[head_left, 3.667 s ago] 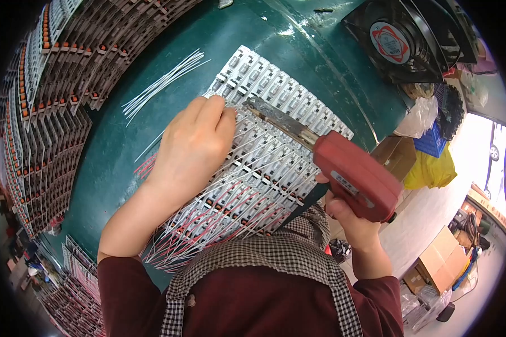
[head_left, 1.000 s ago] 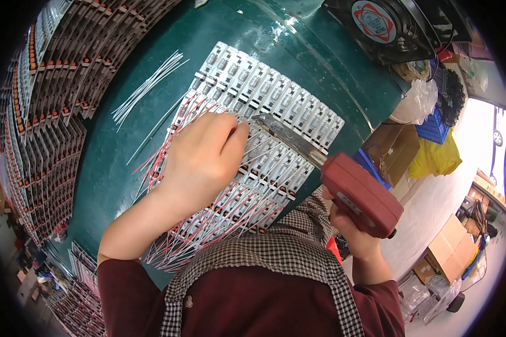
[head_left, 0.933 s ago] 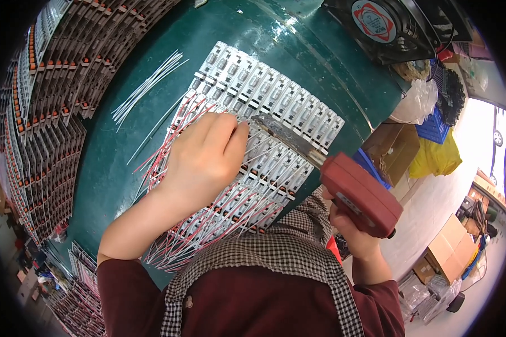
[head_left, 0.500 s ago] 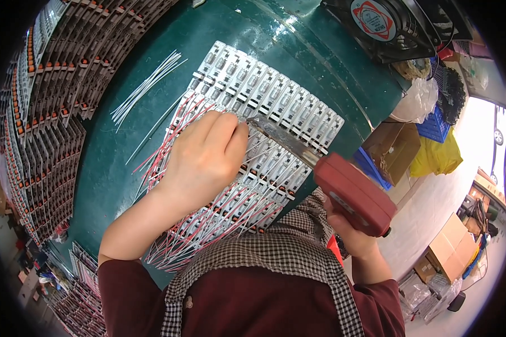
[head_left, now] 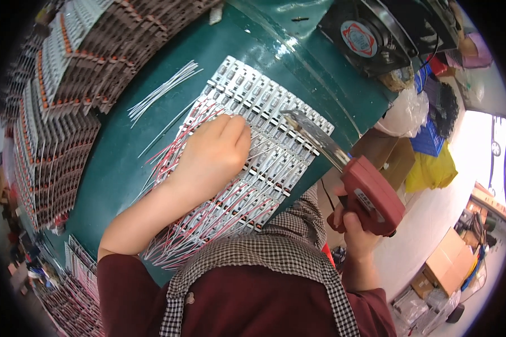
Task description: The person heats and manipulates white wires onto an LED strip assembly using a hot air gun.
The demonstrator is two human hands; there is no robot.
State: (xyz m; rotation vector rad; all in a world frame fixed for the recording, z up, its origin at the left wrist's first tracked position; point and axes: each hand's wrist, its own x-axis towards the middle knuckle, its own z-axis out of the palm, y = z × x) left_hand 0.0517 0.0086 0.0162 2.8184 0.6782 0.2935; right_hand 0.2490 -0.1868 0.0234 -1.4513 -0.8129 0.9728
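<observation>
A panel of white circuit modules (head_left: 270,92) lies on the green tabletop in front of me, with red and white wires (head_left: 199,238) spread over its near and left parts. My left hand (head_left: 216,154) rests over the middle of the panel. Its fingers are curled together, and whatever they pinch is hidden under them. In my right hand (head_left: 358,236) is a red soldering gun (head_left: 374,194), gripped by its handle. The gun's metal nose points to the upper left, above the right part of the panel and apart from my left fingers.
A bundle of loose white wires (head_left: 162,92) lies left of the panel. Stacked module panels (head_left: 56,151) rise along the left side. A black fan (head_left: 371,39) stands at the far right. Beyond the table's right edge are a cardboard box (head_left: 388,154) and a yellow bag (head_left: 433,171).
The soldering gun has moved right, its nose drawing away from my left fingertips. My left hand stays over the panel with its fingers closed. The whole view has shifted slightly.
</observation>
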